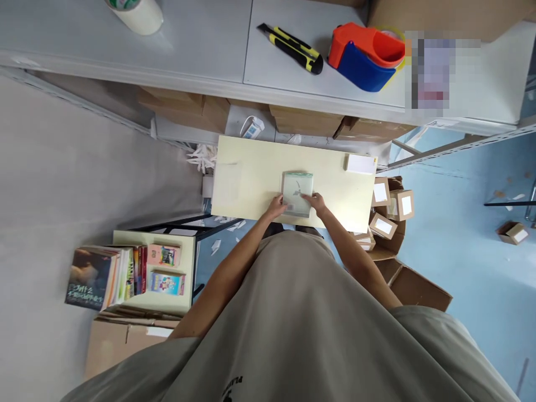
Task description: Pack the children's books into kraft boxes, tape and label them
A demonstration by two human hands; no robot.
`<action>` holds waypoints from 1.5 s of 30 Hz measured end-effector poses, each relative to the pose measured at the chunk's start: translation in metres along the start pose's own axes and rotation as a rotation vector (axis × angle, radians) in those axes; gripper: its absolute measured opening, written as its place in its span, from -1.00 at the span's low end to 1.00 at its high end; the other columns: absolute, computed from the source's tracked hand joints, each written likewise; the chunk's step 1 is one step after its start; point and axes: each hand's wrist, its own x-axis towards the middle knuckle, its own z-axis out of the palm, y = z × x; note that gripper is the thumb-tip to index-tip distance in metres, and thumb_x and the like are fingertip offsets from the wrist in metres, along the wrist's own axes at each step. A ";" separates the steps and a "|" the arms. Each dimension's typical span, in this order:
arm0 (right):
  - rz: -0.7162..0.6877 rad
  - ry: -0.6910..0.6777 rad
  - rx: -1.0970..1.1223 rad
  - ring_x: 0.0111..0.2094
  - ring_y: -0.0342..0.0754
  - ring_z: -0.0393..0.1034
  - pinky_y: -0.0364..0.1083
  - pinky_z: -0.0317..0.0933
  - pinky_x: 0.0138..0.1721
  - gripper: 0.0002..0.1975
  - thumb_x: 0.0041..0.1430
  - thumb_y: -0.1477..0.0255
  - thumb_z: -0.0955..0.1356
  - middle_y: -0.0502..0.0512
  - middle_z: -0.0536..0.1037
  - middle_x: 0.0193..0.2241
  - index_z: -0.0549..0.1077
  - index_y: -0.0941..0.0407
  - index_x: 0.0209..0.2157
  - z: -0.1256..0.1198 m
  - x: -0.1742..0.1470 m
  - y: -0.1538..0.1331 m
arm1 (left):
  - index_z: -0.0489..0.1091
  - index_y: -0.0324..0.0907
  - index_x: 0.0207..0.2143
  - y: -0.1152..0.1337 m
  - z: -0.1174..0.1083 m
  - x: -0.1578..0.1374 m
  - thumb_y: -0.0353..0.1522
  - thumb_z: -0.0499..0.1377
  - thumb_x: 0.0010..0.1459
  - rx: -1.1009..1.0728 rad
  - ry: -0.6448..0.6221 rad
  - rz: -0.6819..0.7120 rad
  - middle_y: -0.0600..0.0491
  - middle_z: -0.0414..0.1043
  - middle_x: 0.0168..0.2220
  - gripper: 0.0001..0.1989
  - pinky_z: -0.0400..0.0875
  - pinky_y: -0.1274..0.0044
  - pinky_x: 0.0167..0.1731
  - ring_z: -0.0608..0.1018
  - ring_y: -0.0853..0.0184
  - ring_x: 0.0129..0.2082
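A pale green book (298, 190) with a small dark plant-like drawing on its cover lies on the cream tabletop (259, 167) in front of me. Something clear and shiny, like plastic film, seems to surround it. At its lower left edge my left hand (276, 206) grips it, fingers closed on the side. My right hand (316, 202) holds the opposite side, with a fingertip resting on the cover. What lies under the book is hidden.
A white box (360, 164) sits at the table's right end. On the grey shelf (201, 39) above are a utility knife (293, 49), a tape dispenser (366, 56) and a tape roll (140, 14). Books (121, 276) stand left; open cartons (414, 282) with small boxes stand right.
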 end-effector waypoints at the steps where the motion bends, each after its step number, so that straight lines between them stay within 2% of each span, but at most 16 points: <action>1: -0.015 -0.024 0.038 -0.18 0.05 0.69 -0.10 0.52 -0.22 -0.65 0.28 0.23 0.59 0.19 0.79 -0.17 0.55 0.14 -0.06 0.004 0.000 -0.002 | 0.58 -0.14 -0.01 0.001 0.000 -0.001 -0.34 0.52 0.12 -0.019 0.017 -0.022 -0.11 0.74 -0.10 -0.61 0.63 0.19 0.23 0.71 -0.01 0.09; 5: -0.091 -0.091 0.144 -0.13 0.07 0.69 -0.05 0.58 -0.16 -0.64 0.21 0.26 0.61 0.14 0.81 -0.14 0.58 0.12 -0.06 0.014 -0.006 -0.013 | 0.57 -0.17 -0.03 0.006 -0.004 -0.005 -0.21 0.45 0.33 -0.108 0.066 -0.104 -0.19 0.75 -0.03 -0.71 0.62 0.22 0.25 0.72 0.02 0.11; 7: -0.126 -0.105 0.166 -0.08 0.11 0.70 0.00 0.60 -0.08 -0.61 0.15 0.22 0.65 0.14 0.82 -0.14 0.60 0.11 -0.10 0.006 -0.012 -0.018 | 0.55 -0.17 0.04 0.011 -0.010 -0.007 -0.05 0.38 0.44 -0.153 0.081 -0.125 -0.25 0.74 0.07 -0.61 0.61 0.25 0.26 0.71 0.03 0.17; 9: -0.184 -0.160 0.246 -0.04 0.16 0.71 0.06 0.62 0.00 -0.53 0.05 0.16 0.70 0.14 0.83 -0.11 0.64 0.10 -0.12 -0.013 -0.021 -0.021 | 0.53 -0.18 0.17 0.019 -0.018 -0.009 0.15 0.31 0.46 -0.267 0.126 -0.119 -0.31 0.70 0.21 -0.39 0.58 0.29 0.32 0.66 0.02 0.31; 11: -0.267 -0.306 0.382 0.01 0.22 0.73 0.13 0.63 0.10 -0.42 -0.05 0.09 0.75 0.16 0.85 -0.06 0.69 0.08 -0.08 -0.040 -0.035 -0.024 | 0.52 -0.19 0.28 0.032 -0.025 -0.014 0.37 0.24 0.38 -0.450 0.129 -0.073 -0.33 0.67 0.29 -0.12 0.54 0.27 0.38 0.61 -0.05 0.42; 14: -0.366 -0.526 0.527 0.09 0.29 0.76 0.22 0.61 0.26 -0.32 -0.08 0.01 0.78 0.19 0.86 0.01 0.76 0.06 0.01 -0.087 -0.060 -0.028 | 0.58 -0.24 0.31 0.064 -0.025 -0.029 0.57 0.14 0.21 -0.655 -0.061 0.040 -0.34 0.73 0.22 0.16 0.56 0.12 0.39 0.62 -0.26 0.42; 16: -0.404 -0.547 0.548 0.14 0.33 0.75 0.26 0.58 0.32 -0.31 -0.06 0.00 0.79 0.19 0.87 0.03 0.77 0.05 0.04 -0.116 -0.075 -0.029 | 0.63 -0.25 0.28 0.088 -0.015 -0.041 0.60 0.15 0.16 -0.683 -0.195 0.119 -0.33 0.77 0.16 0.20 0.57 0.02 0.38 0.64 -0.37 0.39; 20: -0.467 -0.419 0.588 0.23 0.34 0.73 0.29 0.56 0.39 -0.34 -0.04 0.02 0.80 0.15 0.86 0.07 0.77 0.02 0.03 -0.149 -0.089 -0.026 | 0.66 -0.23 0.23 0.128 0.019 -0.060 0.43 0.46 0.09 -0.587 -0.310 0.273 -0.29 0.79 0.14 0.04 0.58 0.02 0.36 0.67 -0.35 0.36; 24: -0.460 -0.374 0.656 0.25 0.38 0.72 0.33 0.57 0.39 -0.30 -0.05 -0.03 0.79 0.17 0.86 0.08 0.75 0.03 0.03 -0.154 -0.090 -0.016 | 0.65 -0.24 0.16 0.144 0.047 -0.063 0.04 0.75 -0.11 -0.409 -0.245 0.374 -0.23 0.80 0.11 -0.10 0.61 0.09 0.32 0.76 -0.22 0.22; 29: -0.489 -0.377 0.636 0.29 0.42 0.69 0.39 0.51 0.46 -0.22 -0.02 -0.09 0.77 0.23 0.82 0.20 0.73 0.05 0.13 -0.154 -0.085 -0.005 | 0.64 -0.24 0.12 0.144 0.055 -0.063 0.02 0.72 -0.08 -0.342 -0.211 0.419 -0.22 0.81 0.09 -0.16 0.65 0.14 0.26 0.78 -0.15 0.14; 31: -0.509 -0.295 0.579 0.34 0.46 0.65 0.42 0.46 0.48 -0.12 -0.02 -0.14 0.75 0.30 0.77 0.27 0.70 0.06 0.21 -0.153 -0.080 -0.003 | 0.63 -0.23 0.14 0.143 0.055 -0.063 0.03 0.68 0.00 -0.290 -0.159 0.449 -0.21 0.80 0.10 -0.20 0.67 0.16 0.22 0.78 -0.14 0.14; 35: -0.546 0.039 0.474 0.55 0.53 0.41 0.44 0.33 0.57 0.23 -0.11 -0.31 0.70 0.42 0.47 0.57 0.54 0.06 0.47 -0.142 -0.072 -0.006 | 0.64 -0.20 0.14 0.144 0.062 -0.063 -0.15 0.54 0.21 0.026 0.107 0.508 -0.16 0.80 0.09 -0.47 0.69 0.19 0.16 0.78 -0.09 0.07; 37: -0.570 0.036 0.464 0.60 0.51 0.35 0.39 0.31 0.59 0.30 -0.04 -0.38 0.64 0.42 0.35 0.64 0.43 0.07 0.56 -0.127 -0.075 -0.010 | 0.64 -0.16 0.21 0.145 0.069 -0.067 -0.28 0.46 0.29 0.243 0.231 0.517 -0.14 0.80 0.10 -0.54 0.67 0.18 0.18 0.79 -0.10 0.08; 40: -0.598 -0.064 0.439 0.52 0.44 0.47 0.30 0.40 0.51 0.22 0.10 -0.40 0.57 0.38 0.52 0.52 0.42 0.06 0.56 -0.098 -0.088 -0.018 | 0.60 -0.06 0.34 0.146 0.086 -0.078 -0.39 0.35 0.40 0.495 0.281 0.520 -0.12 0.80 0.12 -0.51 0.66 0.19 0.18 0.80 -0.13 0.13; 43: -0.608 -0.017 0.396 0.24 0.32 0.67 0.22 0.54 0.29 -0.05 0.27 -0.42 0.46 0.26 0.76 0.14 0.55 0.01 0.36 -0.078 -0.100 -0.023 | 0.54 -0.06 0.43 0.147 0.104 -0.093 -0.44 0.25 0.48 0.692 0.247 0.475 -0.16 0.81 0.13 -0.48 0.67 0.20 0.16 0.81 -0.14 0.13; 45: -0.621 0.037 0.378 0.00 0.21 0.67 0.15 0.58 0.09 -0.20 0.37 -0.43 0.36 0.14 0.74 -0.15 0.61 -0.01 0.13 -0.075 -0.101 -0.024 | 0.46 -0.14 0.51 0.149 0.112 -0.103 -0.45 0.24 0.46 0.781 0.234 0.448 -0.24 0.76 0.23 -0.40 0.68 0.19 0.18 0.80 -0.16 0.20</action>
